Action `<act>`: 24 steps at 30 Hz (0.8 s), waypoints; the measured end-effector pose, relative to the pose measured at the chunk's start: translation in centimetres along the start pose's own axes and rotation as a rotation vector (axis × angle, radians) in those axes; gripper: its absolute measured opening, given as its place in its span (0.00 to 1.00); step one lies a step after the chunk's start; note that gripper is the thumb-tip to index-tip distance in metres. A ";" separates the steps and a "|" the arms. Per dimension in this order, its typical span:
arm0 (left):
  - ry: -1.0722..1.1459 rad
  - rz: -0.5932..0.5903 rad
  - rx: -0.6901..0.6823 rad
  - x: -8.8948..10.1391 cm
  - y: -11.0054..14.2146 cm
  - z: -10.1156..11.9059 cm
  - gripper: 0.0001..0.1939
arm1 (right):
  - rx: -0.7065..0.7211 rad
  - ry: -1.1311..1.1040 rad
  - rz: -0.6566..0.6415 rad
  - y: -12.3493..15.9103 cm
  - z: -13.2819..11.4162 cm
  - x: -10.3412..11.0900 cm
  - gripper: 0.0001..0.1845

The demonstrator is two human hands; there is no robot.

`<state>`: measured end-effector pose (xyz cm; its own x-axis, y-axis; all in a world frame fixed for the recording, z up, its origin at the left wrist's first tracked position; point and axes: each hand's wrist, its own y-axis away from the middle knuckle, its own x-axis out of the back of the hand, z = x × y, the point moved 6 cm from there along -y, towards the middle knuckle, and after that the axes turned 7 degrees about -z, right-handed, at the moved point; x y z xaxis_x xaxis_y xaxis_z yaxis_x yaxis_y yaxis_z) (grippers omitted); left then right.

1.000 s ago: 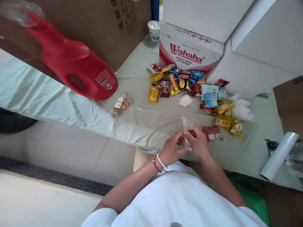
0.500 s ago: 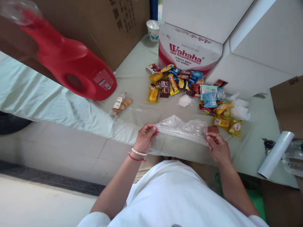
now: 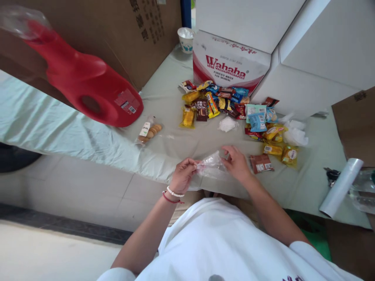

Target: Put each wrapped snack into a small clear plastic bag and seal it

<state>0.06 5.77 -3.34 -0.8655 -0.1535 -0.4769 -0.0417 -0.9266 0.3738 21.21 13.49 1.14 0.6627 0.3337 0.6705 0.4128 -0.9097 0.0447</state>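
Observation:
A clear plastic bag (image 3: pixel 210 166) is stretched low over the table's front edge. My left hand (image 3: pixel 184 171), with a white beaded bracelet and a red string on its wrist, pinches the bag's gathered left end. Beside the other end is my right hand (image 3: pixel 236 162), thumb and forefinger apart and the thumb against the plastic. Just right of that hand lies a brown snack packet (image 3: pixel 261 163). Farther back is a spread of wrapped snacks (image 3: pixel 212 103), with blue packets (image 3: pixel 258 121) and yellow-wrapped cakes (image 3: pixel 290 155) to the right.
A red jug (image 3: pixel 102 88) and a bag of round biscuits (image 3: pixel 150 130) are on the left. Behind stand a Wahaha carton (image 3: pixel 230 62) and a paper cup (image 3: pixel 186 41). Crumpled white plastic (image 3: pixel 228 124) lies mid-table. A plastic film roll (image 3: pixel 341 187) rests at the right edge.
My right hand has moved left toward my left hand, and its fingers have parted. The bag is bunched shorter between them. The brown packet now shows fully.

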 end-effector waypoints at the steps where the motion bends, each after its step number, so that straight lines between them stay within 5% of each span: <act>1: -0.033 -0.010 0.011 0.2 0.3 -0.1 0.10 | 0.007 -0.005 0.003 -0.7 0.2 -1.0 0.12; 5: -0.356 0.018 0.082 1.5 1.3 -0.2 0.11 | 0.111 -0.042 -0.052 -1.7 0.1 -2.9 0.10; 8: -0.758 0.147 -0.100 1.4 1.9 1.6 0.16 | 0.176 0.011 -0.095 -1.2 -0.7 -3.3 0.11; 10: -1.038 0.192 -0.358 -0.5 2.6 3.2 0.23 | 0.158 0.049 -0.078 -0.9 -0.9 -3.6 0.10; 12: -1.278 0.104 -0.562 -3.3 3.0 3.3 0.35 | 0.125 0.061 -0.040 -0.6 -0.9 -3.8 0.09; 14: -1.420 -0.004 -0.589 -4.8 2.5 2.2 0.38 | 0.112 0.028 -0.013 -0.4 -0.8 -4.0 0.08; 19: -1.155 0.113 -0.312 -1.4 0.1 0.1 0.12 | 0.102 -0.145 0.000 0.4 0.0 -3.5 0.09; 24: -0.696 0.062 -0.286 0.0 0.1 -0.3 0.14 | 0.148 -0.128 -0.104 1.1 -0.1 -3.6 0.14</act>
<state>0.24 5.54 -3.51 -0.9815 -0.0433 0.1864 0.0661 -0.9909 0.1176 19.25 11.31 -1.16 0.6818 0.4613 0.5678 0.5641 -0.8256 -0.0066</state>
